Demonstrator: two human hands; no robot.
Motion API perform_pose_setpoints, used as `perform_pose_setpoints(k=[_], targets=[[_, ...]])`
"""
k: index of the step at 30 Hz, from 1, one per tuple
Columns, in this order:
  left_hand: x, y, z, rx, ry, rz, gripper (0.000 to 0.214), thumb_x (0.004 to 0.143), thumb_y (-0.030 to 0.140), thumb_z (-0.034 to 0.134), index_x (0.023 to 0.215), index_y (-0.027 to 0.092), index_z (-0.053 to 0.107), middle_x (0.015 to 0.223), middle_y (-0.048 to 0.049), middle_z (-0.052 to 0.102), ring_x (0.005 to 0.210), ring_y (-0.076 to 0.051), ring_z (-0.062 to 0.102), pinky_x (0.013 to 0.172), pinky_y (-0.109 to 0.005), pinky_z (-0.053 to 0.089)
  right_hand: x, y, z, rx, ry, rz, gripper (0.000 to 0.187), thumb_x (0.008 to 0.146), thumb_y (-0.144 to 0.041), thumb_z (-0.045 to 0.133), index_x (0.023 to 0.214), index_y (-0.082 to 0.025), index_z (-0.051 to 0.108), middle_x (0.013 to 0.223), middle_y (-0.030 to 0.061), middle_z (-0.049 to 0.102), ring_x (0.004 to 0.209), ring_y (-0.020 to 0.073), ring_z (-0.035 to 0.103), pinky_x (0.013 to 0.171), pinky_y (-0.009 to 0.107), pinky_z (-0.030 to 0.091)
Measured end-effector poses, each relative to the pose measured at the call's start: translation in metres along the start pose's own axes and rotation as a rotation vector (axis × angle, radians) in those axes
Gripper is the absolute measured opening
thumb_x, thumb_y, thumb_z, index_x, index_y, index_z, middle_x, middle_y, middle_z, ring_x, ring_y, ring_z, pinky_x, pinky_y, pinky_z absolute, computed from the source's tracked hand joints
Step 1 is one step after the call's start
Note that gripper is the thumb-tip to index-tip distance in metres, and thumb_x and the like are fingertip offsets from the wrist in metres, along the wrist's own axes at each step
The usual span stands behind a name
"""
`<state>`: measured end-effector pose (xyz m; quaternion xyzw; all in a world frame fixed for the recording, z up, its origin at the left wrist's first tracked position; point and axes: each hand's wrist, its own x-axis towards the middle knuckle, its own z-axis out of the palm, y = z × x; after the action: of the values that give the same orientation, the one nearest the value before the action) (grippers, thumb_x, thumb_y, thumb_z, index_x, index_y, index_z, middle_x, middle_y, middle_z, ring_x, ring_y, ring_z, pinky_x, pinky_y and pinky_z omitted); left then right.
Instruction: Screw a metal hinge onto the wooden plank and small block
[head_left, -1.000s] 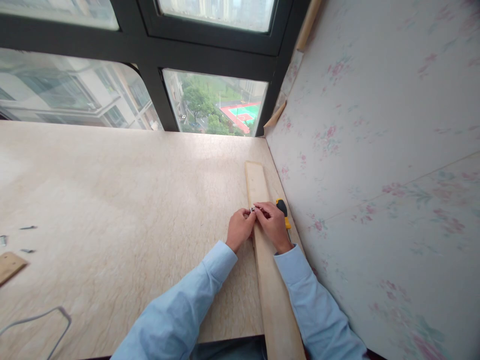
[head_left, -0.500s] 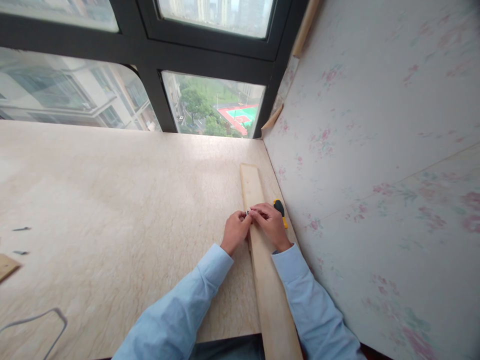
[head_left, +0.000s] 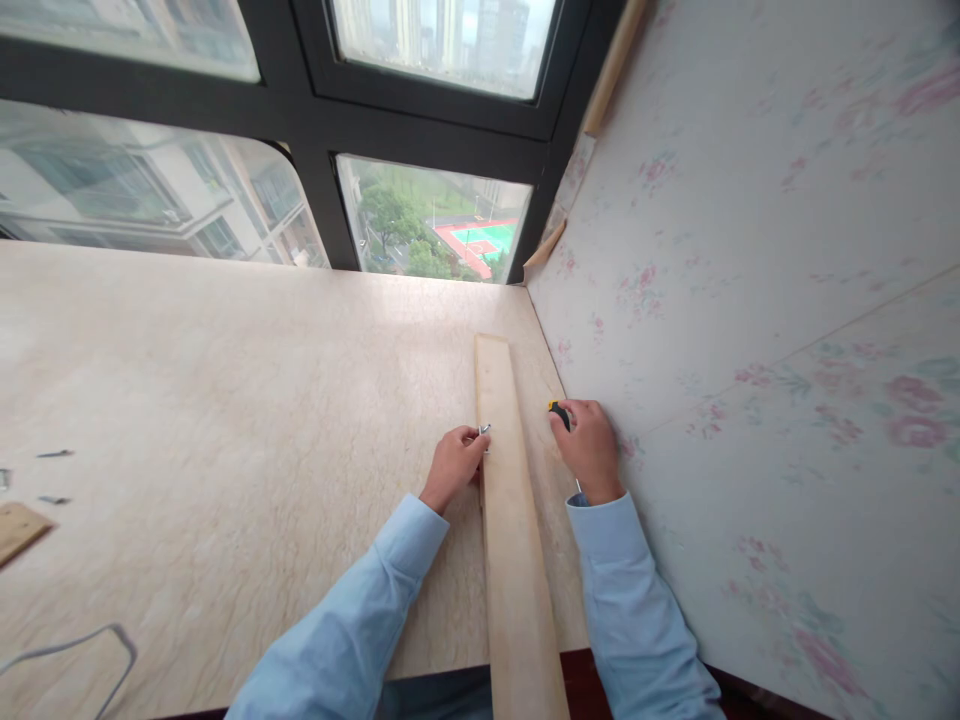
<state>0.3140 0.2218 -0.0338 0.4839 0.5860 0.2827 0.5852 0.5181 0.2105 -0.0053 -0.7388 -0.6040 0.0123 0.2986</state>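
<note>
A long pale wooden strip point(head_left: 508, 520) lies on the marble-patterned sill point(head_left: 225, 400), running away from me beside the right wall. My left hand point(head_left: 452, 466) is pinched on a small metal piece point(head_left: 484, 430) at the strip's left edge. My right hand point(head_left: 589, 448) rests to the right of the strip, fingers curled over a yellow-and-black tool point(head_left: 558, 411) lying by the wall. Both arms wear light blue sleeves.
A floral-papered wall point(head_left: 750, 300) rises close on the right. Dark window frames point(head_left: 315, 130) close the far side. At the far left lie a wooden block point(head_left: 19, 530), small metal bits point(head_left: 54, 455) and a bent wire point(head_left: 90, 640).
My right hand has left the metal piece and moved right onto the yellow-and-black tool. My left hand keeps the pinch on the metal piece.
</note>
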Motion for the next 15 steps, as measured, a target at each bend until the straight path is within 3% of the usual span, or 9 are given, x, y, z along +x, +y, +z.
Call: perform_pose_setpoints(k=[3,7,12,15], targets=[[-0.002,0.0,-0.003,-0.037,-0.019,-0.019,0.027,0.081,0.038,0.056,0.092,0.014,0.063,0.083,-0.0082,0.067,0.069,-0.017,0.065,0.051,-0.022,0.051,-0.005,0.009,0.003,-0.195,-0.128,0.048,0.03,0.077,-0.031,0.069,0.104,-0.016,0.066,0.093,0.0128,0.063,0.084,0.0246,0.061,0.071,0.033,0.045],[-0.002,0.0,-0.004,-0.051,-0.015,-0.017,0.028,0.08,0.038,0.058,0.092,0.013,0.062,0.087,-0.0098,0.068,0.071,-0.017,0.066,0.051,-0.023,0.052,-0.007,0.017,0.009,-0.19,-0.141,0.05,0.026,0.07,-0.026,0.075,0.093,-0.018,0.066,0.079,0.0114,0.067,0.071,0.024,0.062,0.06,0.03,0.041],[-0.003,0.001,-0.004,-0.061,-0.026,-0.015,0.028,0.081,0.037,0.057,0.092,0.012,0.062,0.088,-0.0102,0.068,0.071,-0.017,0.066,0.052,-0.023,0.053,0.0,0.014,0.01,0.067,-0.231,0.144,0.008,0.072,-0.025,0.069,0.078,-0.019,0.067,0.065,0.004,0.067,0.061,0.0196,0.062,0.055,0.027,0.041],[-0.003,0.002,-0.004,-0.061,-0.023,-0.019,0.027,0.081,0.037,0.058,0.092,0.012,0.062,0.087,-0.0097,0.068,0.07,-0.017,0.066,0.052,-0.023,0.053,0.006,0.004,0.006,0.467,-0.201,0.239,0.022,0.074,-0.034,0.068,0.088,-0.017,0.068,0.074,0.0037,0.069,0.068,0.019,0.065,0.061,0.029,0.049]])
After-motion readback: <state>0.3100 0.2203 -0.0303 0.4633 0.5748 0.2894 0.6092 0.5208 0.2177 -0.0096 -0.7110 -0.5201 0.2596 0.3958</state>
